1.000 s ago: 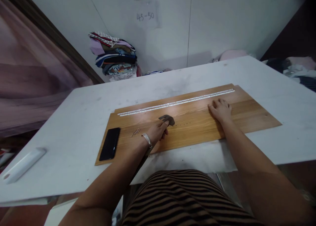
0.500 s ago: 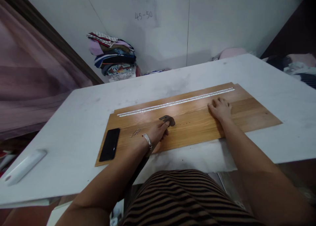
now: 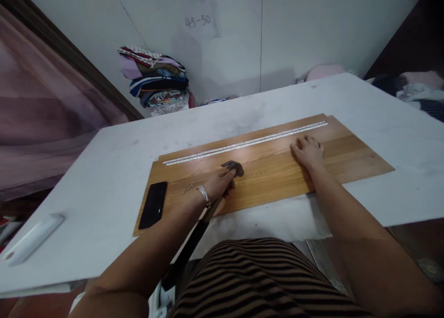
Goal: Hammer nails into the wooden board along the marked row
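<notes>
My left hand [image 3: 220, 183] grips a hammer just below its dark metal head [image 3: 233, 167]; the dark handle [image 3: 189, 251] runs back under my forearm. The head hovers over a long wooden board [image 3: 350, 158] lying on a white table [image 3: 104, 170]. A row of tiny dark dots [image 3: 256, 173] sits on the board just right of the head. My right hand [image 3: 308, 152] lies on the board with its fingers bent, close to a thin silvery strip [image 3: 243, 144] that runs along the board's far edge. Two or three small nails [image 3: 189, 187] lie left of my left hand.
A black phone [image 3: 153, 204] lies on the board's left end. A white oblong object [image 3: 29, 239] rests near the table's left edge. Folded fabrics [image 3: 156, 79] are stacked against the white wall behind. More cloth [image 3: 412, 93] lies at the far right.
My view has shifted slightly, and more of the hammer handle shows below my left forearm. Both hands stay in nearly the same places on the board.
</notes>
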Demonstrator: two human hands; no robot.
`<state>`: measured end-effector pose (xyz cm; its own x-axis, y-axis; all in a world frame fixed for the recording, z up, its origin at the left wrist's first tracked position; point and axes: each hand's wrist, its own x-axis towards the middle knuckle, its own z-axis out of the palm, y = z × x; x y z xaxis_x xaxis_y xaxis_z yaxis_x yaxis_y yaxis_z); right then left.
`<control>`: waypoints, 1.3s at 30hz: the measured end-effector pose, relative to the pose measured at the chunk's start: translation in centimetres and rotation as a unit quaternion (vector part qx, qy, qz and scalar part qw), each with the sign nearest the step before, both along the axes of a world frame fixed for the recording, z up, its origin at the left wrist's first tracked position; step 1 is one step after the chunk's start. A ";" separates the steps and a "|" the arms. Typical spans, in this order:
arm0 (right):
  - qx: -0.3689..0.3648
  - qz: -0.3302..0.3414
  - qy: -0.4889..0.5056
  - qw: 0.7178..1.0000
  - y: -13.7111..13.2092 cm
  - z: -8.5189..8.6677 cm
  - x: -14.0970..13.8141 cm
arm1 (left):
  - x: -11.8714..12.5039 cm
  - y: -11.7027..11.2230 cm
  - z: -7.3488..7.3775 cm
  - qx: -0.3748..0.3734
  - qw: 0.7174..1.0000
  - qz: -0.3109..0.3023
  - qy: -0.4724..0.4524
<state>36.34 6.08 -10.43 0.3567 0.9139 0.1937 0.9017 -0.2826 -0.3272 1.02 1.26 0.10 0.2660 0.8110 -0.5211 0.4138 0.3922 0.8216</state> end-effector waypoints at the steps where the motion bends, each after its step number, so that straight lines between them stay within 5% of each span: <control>1: -0.002 0.000 -0.002 1.000 0.0 0.0 0.0 | 0.0 0.1 0.1 -0.003 1.000 0.000 -0.005; 15: 0.001 -0.002 0.004 1.000 0.0 -0.1 0.2 | 0.1 -0.1 1.1 -0.029 0.999 0.018 -0.013; 39: 0.014 0.003 0.020 1.000 -0.1 0.2 0.0 | 0.1 -0.2 0.4 -0.030 0.999 -0.002 -0.027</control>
